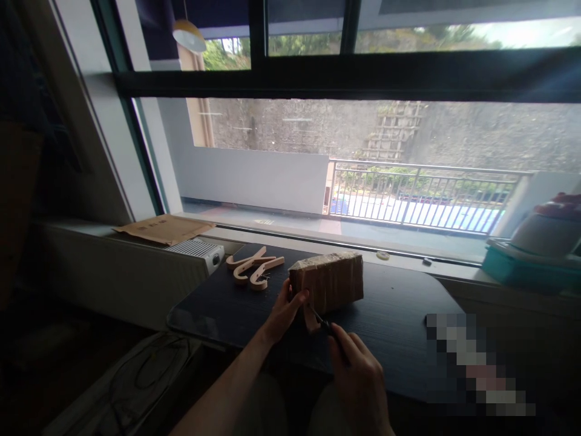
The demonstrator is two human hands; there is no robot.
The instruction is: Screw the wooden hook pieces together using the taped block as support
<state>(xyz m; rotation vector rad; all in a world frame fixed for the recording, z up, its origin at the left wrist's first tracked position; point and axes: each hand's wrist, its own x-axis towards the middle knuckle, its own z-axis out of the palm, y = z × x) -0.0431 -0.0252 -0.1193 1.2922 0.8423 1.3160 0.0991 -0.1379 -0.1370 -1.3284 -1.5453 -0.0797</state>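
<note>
While the left hand (282, 318) pinches a wooden piece (311, 320) beside the brown box (330, 283) | right hand (359, 361) closed around a black-handled tool (326, 328), pointed at the piece | box on tabletop (403, 339), near wooden hooks (271, 265)

- Box (333, 280) on the table (394, 339), right of the loose hooks (273, 263)
- Left hand (285, 313) at the box's left end, another hook (311, 321) before it
- Screwdriver (327, 329) in the right hand (357, 358), right of that hook
- Envelope (167, 229) left of the table
- Window (308, 79) behind
- Tub (508, 269) at far right, seemingly on the sill (403, 260)
</note>
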